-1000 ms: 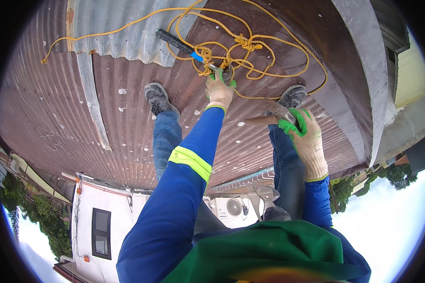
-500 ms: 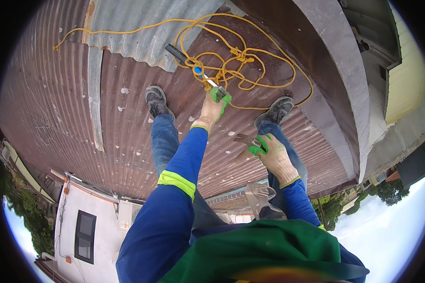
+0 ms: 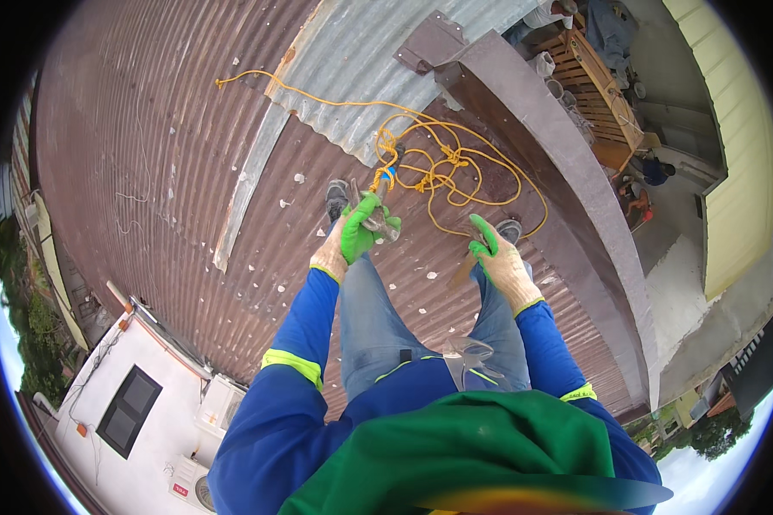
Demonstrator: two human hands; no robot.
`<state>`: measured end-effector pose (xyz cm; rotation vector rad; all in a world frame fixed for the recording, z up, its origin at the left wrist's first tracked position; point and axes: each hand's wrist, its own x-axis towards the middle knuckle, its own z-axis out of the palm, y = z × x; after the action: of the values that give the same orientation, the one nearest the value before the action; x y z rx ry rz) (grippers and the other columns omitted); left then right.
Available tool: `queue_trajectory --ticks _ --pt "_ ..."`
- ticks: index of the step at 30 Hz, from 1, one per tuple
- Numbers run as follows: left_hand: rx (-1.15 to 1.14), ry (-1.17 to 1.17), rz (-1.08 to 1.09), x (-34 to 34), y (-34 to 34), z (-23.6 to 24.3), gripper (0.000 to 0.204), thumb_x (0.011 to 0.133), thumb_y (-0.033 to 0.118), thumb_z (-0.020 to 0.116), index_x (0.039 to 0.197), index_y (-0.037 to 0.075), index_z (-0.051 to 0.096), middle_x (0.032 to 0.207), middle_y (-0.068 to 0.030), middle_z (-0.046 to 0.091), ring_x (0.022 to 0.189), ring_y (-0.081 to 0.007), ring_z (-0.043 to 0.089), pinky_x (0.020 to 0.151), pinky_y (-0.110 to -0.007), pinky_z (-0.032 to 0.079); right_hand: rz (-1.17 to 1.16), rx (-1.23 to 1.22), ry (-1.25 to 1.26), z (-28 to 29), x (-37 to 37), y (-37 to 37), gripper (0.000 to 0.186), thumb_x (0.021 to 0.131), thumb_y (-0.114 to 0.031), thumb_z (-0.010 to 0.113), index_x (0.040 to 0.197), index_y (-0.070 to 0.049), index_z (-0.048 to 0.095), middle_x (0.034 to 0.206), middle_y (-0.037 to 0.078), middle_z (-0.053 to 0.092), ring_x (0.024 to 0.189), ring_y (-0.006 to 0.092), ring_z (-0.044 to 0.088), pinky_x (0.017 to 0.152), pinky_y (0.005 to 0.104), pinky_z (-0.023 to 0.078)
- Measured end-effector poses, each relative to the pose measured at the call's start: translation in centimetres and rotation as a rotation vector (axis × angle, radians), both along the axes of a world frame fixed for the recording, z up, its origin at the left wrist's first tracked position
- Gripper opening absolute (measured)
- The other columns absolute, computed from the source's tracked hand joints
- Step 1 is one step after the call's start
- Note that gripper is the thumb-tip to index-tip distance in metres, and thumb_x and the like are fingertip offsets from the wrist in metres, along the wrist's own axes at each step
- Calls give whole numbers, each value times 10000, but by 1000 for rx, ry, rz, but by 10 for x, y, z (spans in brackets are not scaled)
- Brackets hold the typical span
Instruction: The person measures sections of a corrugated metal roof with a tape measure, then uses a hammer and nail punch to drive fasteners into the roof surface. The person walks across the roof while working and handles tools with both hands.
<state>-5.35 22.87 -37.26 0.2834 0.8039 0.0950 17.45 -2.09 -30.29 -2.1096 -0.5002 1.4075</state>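
Soft, even daylight brightens the brown corrugated metal roof point(image 3: 180, 129), leaving only faint shadows. Pale, cloudy sky point(image 3: 704, 476) glares at lower right. Fisheye distortion bends the long grey-brown metal flashing point(image 3: 567, 146); black vignetting surrounds the frame.

Left hand point(image 3: 359, 232) has neared the left shoe point(image 3: 337, 201); right hand point(image 3: 502, 264) has uncurled a finger point(image 3: 484, 229).

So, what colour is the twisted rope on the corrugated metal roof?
The twisted rope is golden yellow, seen best in the head view.
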Motion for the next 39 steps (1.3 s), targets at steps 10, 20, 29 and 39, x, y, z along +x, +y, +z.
queue_trajectory --ticks 10,20,29,39 --pt "366 101 -369 1 -99 186 205 1031 215 726 1138 78 617 963 -16 664 868 -136 669 762 -333 561 -73 -272 411 41 -30 96 657 939 -753 676 1023 -107 756 780 -13 645 636 91 567 549 285 434" --pt "1579 155 -1181 -48 -59 271 422 940 379 719 1290 143 718 1147 -231 593 1003 -413 715 861 -519 566 -744 -84 632 77 -70 98 396 981 -576 752 944 -185 700 721 -49 649 543 69 566 423 224 412" --pt "619 226 -300 -79 -20 289 439 979 448 726 1239 99 672 925 -80 662 832 -217 693 690 -366 545 -672 21 648 41 -99 166 370 1035 -576 660 891 -235 670 628 -92 534 456 45 426 382 228 305" --pt "1304 313 -766 -129 39 318 443 890 416 737 1196 99 691 1178 -282 565 966 -465 713 865 -548 594 -541 -114 457 36 -127 223 585 991 -726 615 895 -152 671 654 -4 603 442 107 479 395 279 402"
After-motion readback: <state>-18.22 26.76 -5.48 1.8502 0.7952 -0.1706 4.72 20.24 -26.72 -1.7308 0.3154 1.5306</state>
